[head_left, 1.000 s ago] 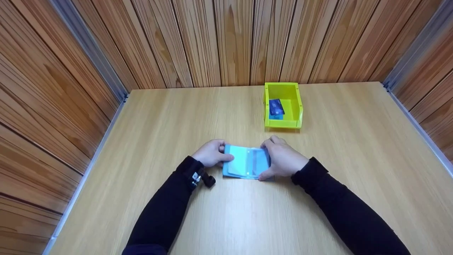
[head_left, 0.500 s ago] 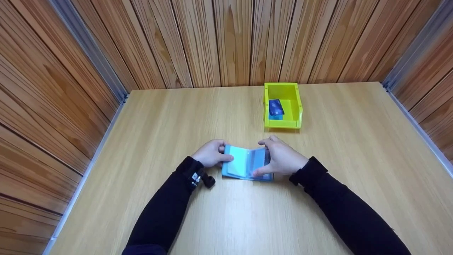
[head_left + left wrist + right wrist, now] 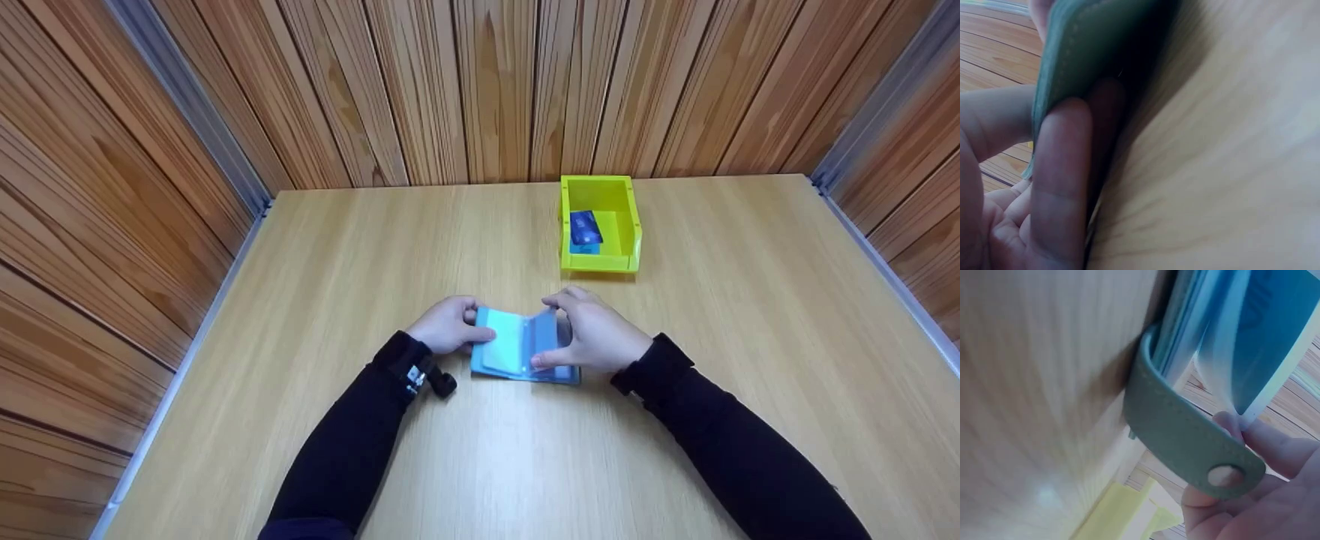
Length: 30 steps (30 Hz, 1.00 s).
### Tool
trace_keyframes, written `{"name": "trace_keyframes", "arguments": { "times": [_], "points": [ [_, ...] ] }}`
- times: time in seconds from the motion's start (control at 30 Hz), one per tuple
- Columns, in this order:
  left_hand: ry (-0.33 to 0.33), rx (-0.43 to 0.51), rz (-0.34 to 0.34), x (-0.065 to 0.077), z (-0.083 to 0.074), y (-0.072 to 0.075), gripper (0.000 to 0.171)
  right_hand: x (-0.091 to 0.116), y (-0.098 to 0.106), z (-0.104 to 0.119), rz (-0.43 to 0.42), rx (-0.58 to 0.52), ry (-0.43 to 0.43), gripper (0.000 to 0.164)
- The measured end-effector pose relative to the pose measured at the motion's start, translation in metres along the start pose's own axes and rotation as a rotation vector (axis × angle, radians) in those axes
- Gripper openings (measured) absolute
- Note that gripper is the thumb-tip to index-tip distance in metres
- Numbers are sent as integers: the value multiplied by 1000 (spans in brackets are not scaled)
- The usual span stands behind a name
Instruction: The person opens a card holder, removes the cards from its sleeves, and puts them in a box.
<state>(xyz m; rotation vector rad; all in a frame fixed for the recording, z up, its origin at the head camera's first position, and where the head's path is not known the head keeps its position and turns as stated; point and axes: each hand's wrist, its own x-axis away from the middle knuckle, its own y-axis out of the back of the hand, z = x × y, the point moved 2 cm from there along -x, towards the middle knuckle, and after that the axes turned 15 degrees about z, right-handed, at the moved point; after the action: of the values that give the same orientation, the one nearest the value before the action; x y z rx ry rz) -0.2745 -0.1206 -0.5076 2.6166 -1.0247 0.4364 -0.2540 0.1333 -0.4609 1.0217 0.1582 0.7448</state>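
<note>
An open blue-green card holder (image 3: 501, 346) with clear plastic sleeves lies on the table. My left hand (image 3: 445, 326) grips its left side, thumb on top; in the left wrist view, fingers reach under the stitched cover (image 3: 1100, 42). My right hand (image 3: 606, 335) pinches the edge of a raised sleeve on the right side. Seen from the right wrist, that sleeve holds a blue card (image 3: 1278, 323) with partly readable lettering. A strap (image 3: 1179, 427) with a round hole curves out from the cover, near the right fingers.
Beyond the right hand, a yellow bin (image 3: 600, 262) stands near the back of the wooden table (image 3: 375, 247). A dark blue card (image 3: 585, 227) lies in it over a lighter blue piece. Wood-plank walls (image 3: 499, 90) enclose the back and sides.
My right hand has shifted slightly left, its thumb moving in from the holder's right edge. The sleeve has lifted and tilted leftward, uncovering more of the layer beneath. The left hand stays put.
</note>
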Motion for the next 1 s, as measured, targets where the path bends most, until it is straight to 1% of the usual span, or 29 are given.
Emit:
{"name": "trace_keyframes", "arguments": {
  "times": [0.07,0.23,0.3,0.37,0.4,0.5,0.57,0.63,0.73,0.87,1.0],
  "points": [
    [1,3,2,0,0,0,32,0,0,1,-9,0,8,96],
    [-4,10,6,-1,0,-1,32,2,0,7,-13,-71,52,96],
    [-7,-3,2,-1,0,-1,31,4,-2,11,-7,-105,81,97],
    [-15,-29,-11,-1,0,0,26,6,-7,17,9,-110,120,97],
    [-19,-44,-19,-1,0,0,24,6,-9,20,22,-101,141,97],
    [-29,-83,-50,-1,1,0,18,9,-21,30,91,15,194,87],
    [-36,-79,-60,-1,1,0,18,10,-28,36,136,115,214,78],
    [-40,-63,-62,-1,1,0,20,11,-34,39,166,188,216,69],
    [-37,-35,-51,0,0,0,22,11,-38,42,172,222,199,61],
    [-21,-40,-31,0,1,0,22,11,-39,42,175,229,183,60],
    [-24,-54,-18,1,1,1,20,11,-40,42,180,244,185,60]
  ]
}}
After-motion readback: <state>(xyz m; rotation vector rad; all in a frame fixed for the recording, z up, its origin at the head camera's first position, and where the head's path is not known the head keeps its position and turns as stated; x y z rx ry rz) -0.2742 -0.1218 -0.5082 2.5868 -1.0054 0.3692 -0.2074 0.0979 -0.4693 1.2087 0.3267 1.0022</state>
